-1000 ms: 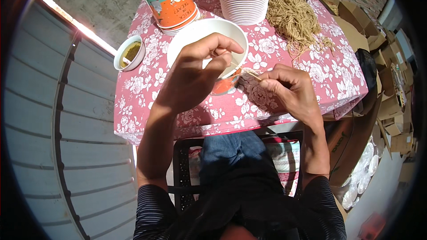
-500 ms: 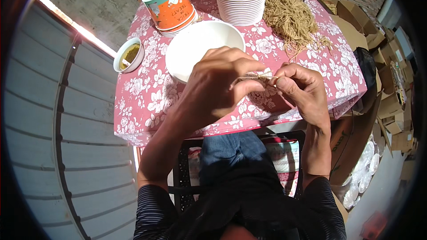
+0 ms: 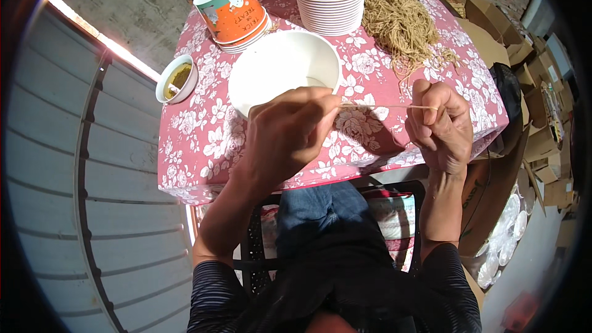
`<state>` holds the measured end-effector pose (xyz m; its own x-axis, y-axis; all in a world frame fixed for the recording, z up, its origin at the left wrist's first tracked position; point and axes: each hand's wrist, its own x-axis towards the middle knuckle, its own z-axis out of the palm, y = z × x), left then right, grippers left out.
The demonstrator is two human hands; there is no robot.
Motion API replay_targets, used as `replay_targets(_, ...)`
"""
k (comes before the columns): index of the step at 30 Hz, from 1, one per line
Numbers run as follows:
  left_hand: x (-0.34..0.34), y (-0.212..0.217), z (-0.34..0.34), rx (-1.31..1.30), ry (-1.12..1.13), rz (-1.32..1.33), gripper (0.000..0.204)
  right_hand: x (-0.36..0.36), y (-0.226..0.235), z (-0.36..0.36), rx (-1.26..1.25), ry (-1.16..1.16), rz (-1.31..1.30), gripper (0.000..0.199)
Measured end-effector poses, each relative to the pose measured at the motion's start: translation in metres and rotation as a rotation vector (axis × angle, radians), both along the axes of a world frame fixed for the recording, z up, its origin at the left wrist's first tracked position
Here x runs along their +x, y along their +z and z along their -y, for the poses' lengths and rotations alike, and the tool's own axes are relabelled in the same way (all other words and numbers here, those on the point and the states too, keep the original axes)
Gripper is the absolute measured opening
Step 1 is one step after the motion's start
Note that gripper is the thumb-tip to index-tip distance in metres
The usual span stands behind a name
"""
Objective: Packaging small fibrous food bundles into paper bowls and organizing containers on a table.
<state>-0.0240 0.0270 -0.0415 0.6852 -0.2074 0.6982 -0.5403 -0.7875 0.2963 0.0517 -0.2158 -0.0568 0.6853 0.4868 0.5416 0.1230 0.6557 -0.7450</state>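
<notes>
A thin tan string [image 3: 385, 106] runs taut and nearly level between my hands, above the front part of the table. My left hand [image 3: 290, 129] pinches its left end at the near rim of a white paper bucket [image 3: 246, 74], which lies open toward me. The right hand [image 3: 443, 120] grips the other end, the string passing around a finger, with the fingers curled. A tangled heap of tan string [image 3: 399, 24] rests at the far right of the table, a few loose strands trailing toward me.
The table has a pink flowered cloth [image 3: 209, 142]. Behind the white bucket rise a tall stack of white buckets [image 3: 327, 0] and an orange printed bucket [image 3: 237, 15]. A small bowl with yellowish liquid [image 3: 177, 79] stands at the left edge. Cardboard boxes [image 3: 549, 135] crowd the right side.
My hands have drawn apart: the right moved to the right, the left slightly left. The string between them, short and bunched before, is now stretched straight.
</notes>
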Motion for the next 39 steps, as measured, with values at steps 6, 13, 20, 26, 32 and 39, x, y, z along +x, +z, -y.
replay_targets(6,-0.012,0.001,0.003,0.082,0.07,-0.038,0.026,0.008,0.014,-0.017,0.044,0.027,-0.022,0.025)
replay_targets(13,-0.012,0.01,-0.006,0.026,-0.05,-0.139,0.012,0.021,0.036,-0.03,-0.021,-0.08,-0.122,0.026)
replay_targets(20,-0.012,0.019,-0.029,0.095,-0.066,-0.223,0.012,0.025,0.043,-0.024,-0.055,-0.038,-0.262,0.029)
replay_targets(26,-0.003,0.036,-0.083,0.149,-0.166,-0.272,0.011,0.04,0.012,0.014,0.139,-0.024,-0.264,0.045)
replay_targets(32,0.002,0.046,-0.12,-0.092,-0.288,-0.667,0.033,0.04,-0.001,0.023,0.536,0.205,-0.304,0.053)
replay_targets(39,-0.01,0.039,-0.08,-0.046,-0.096,-0.379,0.045,0.029,0.0,0.018,0.441,0.15,-0.204,0.066)
